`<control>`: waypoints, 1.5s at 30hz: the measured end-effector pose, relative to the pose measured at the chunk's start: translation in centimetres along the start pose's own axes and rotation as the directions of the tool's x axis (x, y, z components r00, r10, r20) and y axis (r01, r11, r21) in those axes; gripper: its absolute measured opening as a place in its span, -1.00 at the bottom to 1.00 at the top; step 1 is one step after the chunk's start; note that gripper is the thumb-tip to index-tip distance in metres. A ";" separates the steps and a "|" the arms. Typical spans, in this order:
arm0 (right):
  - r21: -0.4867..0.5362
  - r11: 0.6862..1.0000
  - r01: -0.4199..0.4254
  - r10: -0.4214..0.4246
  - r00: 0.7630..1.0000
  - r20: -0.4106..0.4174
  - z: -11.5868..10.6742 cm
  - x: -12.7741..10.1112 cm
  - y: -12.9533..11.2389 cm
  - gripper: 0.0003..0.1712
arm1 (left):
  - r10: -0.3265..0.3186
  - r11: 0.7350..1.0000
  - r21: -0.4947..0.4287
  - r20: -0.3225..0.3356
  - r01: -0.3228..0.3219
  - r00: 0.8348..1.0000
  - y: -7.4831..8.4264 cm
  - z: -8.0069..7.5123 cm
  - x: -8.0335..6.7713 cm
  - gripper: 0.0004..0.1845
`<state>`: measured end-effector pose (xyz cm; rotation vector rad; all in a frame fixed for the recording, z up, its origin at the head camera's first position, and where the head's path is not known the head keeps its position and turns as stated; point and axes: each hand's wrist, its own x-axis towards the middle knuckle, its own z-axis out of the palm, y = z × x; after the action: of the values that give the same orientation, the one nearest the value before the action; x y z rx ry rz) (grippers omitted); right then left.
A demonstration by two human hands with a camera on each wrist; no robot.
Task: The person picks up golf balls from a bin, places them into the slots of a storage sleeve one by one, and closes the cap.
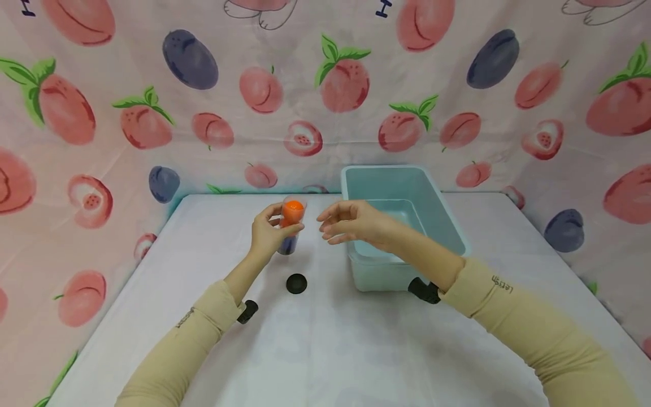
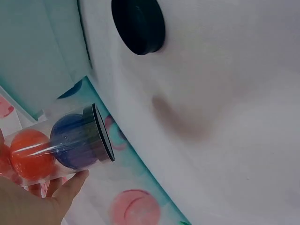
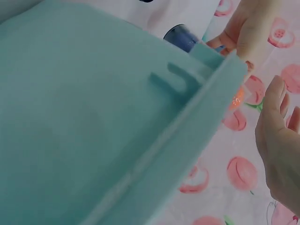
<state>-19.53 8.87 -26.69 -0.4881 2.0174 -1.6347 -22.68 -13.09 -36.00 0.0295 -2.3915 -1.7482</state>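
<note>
Free gap between right hand and tube, bin wall beneath right forearm.

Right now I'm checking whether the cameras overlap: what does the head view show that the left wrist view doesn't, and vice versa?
Only the head view shows the right grip, both tan sleeves and the floor of the teal bin.

Only the left wrist view shows the flat underside of the black cap closing one end of the clear tube.

Both show the left grip holding that tube, orange balls and a blue ball inside it, the loose black lid and part of the bin.
</note>
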 end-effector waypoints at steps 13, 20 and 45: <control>-0.152 0.973 0.172 -0.150 0.978 0.147 2.7 0.3 2.3 -0.68 | -0.035 0.999 0.002 -0.045 0.036 0.998 -1.6 -2.1 -0.7 -0.34; -0.178 0.943 0.282 -0.255 0.954 0.161 4.2 1.0 4.7 -0.72 | -0.041 0.999 0.023 -0.064 0.042 0.997 -2.9 -3.3 -0.7 -0.34; -0.352 0.920 0.173 -0.127 0.980 0.151 6.4 5.2 10.7 -0.51 | -0.041 0.999 -0.005 -0.022 0.041 0.999 -5.5 -6.5 -1.3 -0.37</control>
<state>-19.69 3.17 -38.94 -0.8758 2.2397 -1.2718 -20.92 -20.80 -39.42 0.0975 -2.3879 -1.7621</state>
